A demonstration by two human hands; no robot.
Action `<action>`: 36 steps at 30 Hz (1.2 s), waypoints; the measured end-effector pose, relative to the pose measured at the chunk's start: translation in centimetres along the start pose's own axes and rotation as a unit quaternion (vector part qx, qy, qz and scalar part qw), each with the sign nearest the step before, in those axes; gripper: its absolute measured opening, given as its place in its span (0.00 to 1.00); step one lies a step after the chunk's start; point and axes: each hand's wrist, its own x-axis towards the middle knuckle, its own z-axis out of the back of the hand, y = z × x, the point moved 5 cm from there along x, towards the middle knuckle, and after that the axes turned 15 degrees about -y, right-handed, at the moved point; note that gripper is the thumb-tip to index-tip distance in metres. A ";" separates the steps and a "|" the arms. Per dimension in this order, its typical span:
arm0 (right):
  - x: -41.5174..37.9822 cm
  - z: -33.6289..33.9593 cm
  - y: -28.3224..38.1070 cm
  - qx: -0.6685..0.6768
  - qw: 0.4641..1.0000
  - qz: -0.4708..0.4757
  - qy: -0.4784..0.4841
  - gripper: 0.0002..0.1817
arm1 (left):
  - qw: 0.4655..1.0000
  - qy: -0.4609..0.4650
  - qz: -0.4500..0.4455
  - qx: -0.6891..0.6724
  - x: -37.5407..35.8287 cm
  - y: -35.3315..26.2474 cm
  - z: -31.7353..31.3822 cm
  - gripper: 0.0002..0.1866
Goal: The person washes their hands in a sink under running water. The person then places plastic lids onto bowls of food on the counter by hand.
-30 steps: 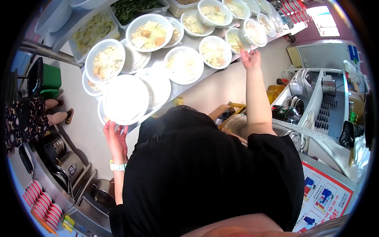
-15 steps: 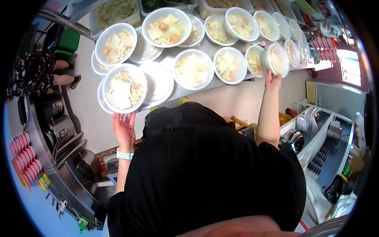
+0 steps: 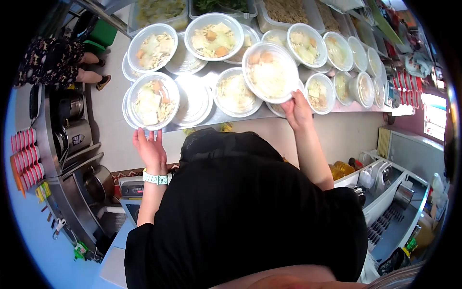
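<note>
My right hand grips the near rim of a round clear plastic bowl of pale shredded food and orange-brown pieces. That bowl is lifted above the front row and partly covers the bowls beneath it. At the left, my left hand has its fingers stretched out against the near edge of another filled bowl, which rests on a stacked one. Clear round lids or empty bowls lie just right of it. A filled bowl stands between them and the raised bowl.
More filled bowls crowd the metal table. Behind are tubs of pale vegetables, leafy greens and brown shredded food. Another person stands at far left near pots. A divided container is at right.
My right hand has lifted a bowl from the right part of the front row and carried it left. My left hand stays by the left bowl. The camera view has shifted slightly.
</note>
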 end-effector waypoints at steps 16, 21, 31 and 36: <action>8.7 -4.9 -1.5 0.003 0.996 0.081 -0.047 0.19 | 0.994 0.047 0.073 -0.061 1.2 0.8 -0.7 0.17; 9.8 -4.8 -1.3 -0.012 0.994 0.084 -0.071 0.18 | 0.995 0.057 0.070 -0.042 1.7 1.2 -0.6 0.17; 11.5 -5.6 0.1 -0.010 0.987 0.114 -0.110 0.14 | 0.993 0.069 0.090 -0.045 2.4 1.8 0.0 0.18; 11.6 -5.3 1.0 -0.036 0.986 0.115 -0.119 0.20 | 0.992 0.075 0.088 -0.052 2.1 1.5 0.1 0.17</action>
